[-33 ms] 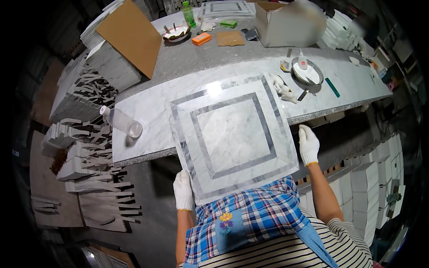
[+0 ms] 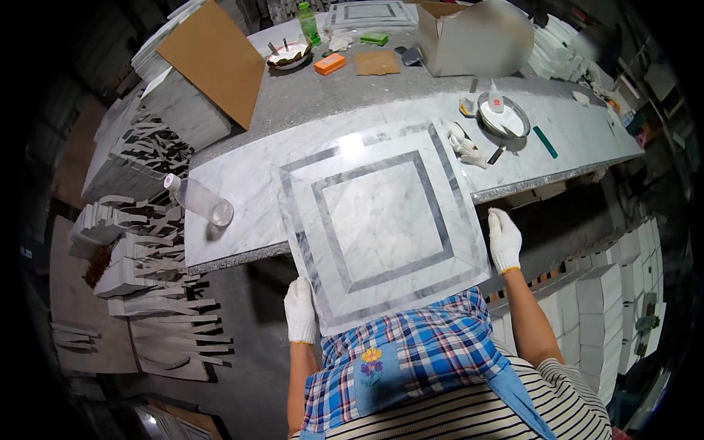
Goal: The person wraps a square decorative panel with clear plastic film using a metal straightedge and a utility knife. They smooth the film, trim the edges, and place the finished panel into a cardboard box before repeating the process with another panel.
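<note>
A square white marble panel [image 2: 385, 224] with grey inlaid borders lies partly on the marble worktop. Its near part overhangs the front edge and reaches my checked apron. At the panel's lower left edge, my left hand [image 2: 299, 312], in a white knitted glove, is closed against the side, with its fingertips hidden. Beside the right edge is my right hand [image 2: 504, 240], also gloved, loosely curved with a small gap to the panel. Nothing shows inside the right hand. A clear bottle [image 2: 202, 199] lies left of the panel.
Right of the panel lie a crumpled white glove [image 2: 460, 143], a metal bowl of white material [image 2: 504, 121] and a green strip [image 2: 545, 142]. A cardboard sheet [image 2: 213, 62] leans on stacked slabs at left. An open carton [image 2: 469, 44] stands at the back.
My right hand has shifted slightly left and down, toward the panel's edge. My left hand has edged up a little. The panel stays where it was.
</note>
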### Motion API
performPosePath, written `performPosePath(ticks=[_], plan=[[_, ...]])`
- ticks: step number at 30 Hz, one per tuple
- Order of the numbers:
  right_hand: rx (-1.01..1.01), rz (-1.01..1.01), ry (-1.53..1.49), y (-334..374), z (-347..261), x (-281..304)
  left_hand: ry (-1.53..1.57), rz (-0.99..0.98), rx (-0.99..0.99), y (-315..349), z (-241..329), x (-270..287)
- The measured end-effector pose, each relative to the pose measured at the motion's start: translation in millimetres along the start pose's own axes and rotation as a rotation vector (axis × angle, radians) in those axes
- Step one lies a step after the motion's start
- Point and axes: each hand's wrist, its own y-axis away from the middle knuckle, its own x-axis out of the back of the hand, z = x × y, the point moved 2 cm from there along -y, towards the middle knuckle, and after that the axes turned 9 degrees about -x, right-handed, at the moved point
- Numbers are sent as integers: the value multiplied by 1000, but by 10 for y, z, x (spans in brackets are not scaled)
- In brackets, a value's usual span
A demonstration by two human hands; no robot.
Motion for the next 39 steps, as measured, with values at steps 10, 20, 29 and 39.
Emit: performPosePath(ticks=[10, 20, 29, 39], plan=[[-229, -406, -307, -1, -21, -90, 376, -58, 107, -344, 84, -8], [-265, -592, -309, -79, -183, -200, 520, -21, 146, -449, 102, -131], [-246, -554, -392, -348, 8, -411, 458, 14, 137, -754, 39, -175], [-602, -753, -582, -363, -169, -478, 303, 51, 250, -853, -23, -280]])
